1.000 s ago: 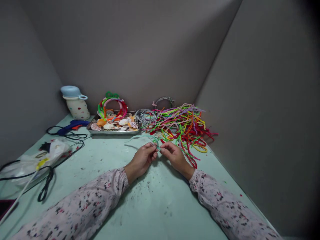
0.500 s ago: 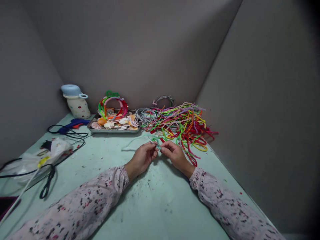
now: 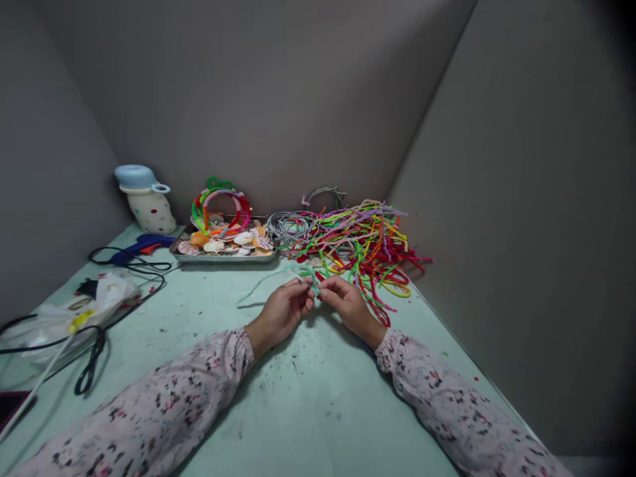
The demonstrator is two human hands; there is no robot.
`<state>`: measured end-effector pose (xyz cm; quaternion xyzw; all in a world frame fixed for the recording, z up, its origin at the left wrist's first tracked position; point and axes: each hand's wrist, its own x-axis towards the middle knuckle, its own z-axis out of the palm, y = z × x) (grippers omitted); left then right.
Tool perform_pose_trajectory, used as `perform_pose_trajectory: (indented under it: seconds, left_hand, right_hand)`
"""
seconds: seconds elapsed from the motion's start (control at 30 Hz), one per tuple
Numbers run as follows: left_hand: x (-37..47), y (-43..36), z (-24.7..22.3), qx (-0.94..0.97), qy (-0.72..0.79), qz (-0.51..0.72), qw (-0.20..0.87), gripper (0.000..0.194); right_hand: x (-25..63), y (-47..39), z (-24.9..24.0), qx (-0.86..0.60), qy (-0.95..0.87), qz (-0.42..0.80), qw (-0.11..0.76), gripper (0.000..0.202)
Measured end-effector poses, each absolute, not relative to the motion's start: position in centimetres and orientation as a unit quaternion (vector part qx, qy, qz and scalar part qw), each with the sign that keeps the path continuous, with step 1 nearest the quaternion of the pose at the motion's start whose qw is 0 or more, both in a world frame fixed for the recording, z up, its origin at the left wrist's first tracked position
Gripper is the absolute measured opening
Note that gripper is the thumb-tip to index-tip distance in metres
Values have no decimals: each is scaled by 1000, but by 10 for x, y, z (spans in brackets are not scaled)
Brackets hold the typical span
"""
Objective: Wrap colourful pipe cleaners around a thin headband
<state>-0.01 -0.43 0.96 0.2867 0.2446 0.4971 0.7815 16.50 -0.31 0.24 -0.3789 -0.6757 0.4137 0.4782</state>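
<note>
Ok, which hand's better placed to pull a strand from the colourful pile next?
Likely the right hand: it's nearer the colourful pile. The left hand sits farther away. Both pinch the mint strand.

Cream bottle (image 3: pixel 152 212) w/ coloured dots & pale-blue lid (image 3: pixel 135 176) nr tabletop's (image 3: pixel 318 424) far L corner; blue-and-orange plastic tool (image 3: pixel 130 254) just in front. Rect. metal tray (image 3: pixel 226 259) of mixed seashells (image 3: pixel 214 246) nr far edge. Thin blk cord (image 3: pixel 102 344) loops along L side, by crumpled translucent plastic bag (image 3: pixel 113 291). White cable (image 3: pixel 48 375) nr L edge, w/ dark flat item (image 3: pixel 10 404).
</note>
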Motion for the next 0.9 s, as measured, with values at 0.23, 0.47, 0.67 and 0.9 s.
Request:
perform_pose_trajectory:
  seconds: [0.23, 0.47, 0.67, 0.9]
  left_hand:
    - [0, -4, 9, 288, 231, 508, 778, 8]
    - [2, -2, 8, 269, 238, 515, 778, 8]
    - [2, -2, 9, 271, 235, 515, 779, 7]
    - [0, -5, 10, 307, 230, 482, 787, 2]
  right_hand:
    - [165, -3, -4, -385, -693, 355, 496, 20]
    - [162, -4, -2, -392, -710, 306, 499, 15]
    - [160, -5, -1, -405, -711, 288, 498, 15]
    - [161, -6, 2, -410, -698, 293, 509, 15]
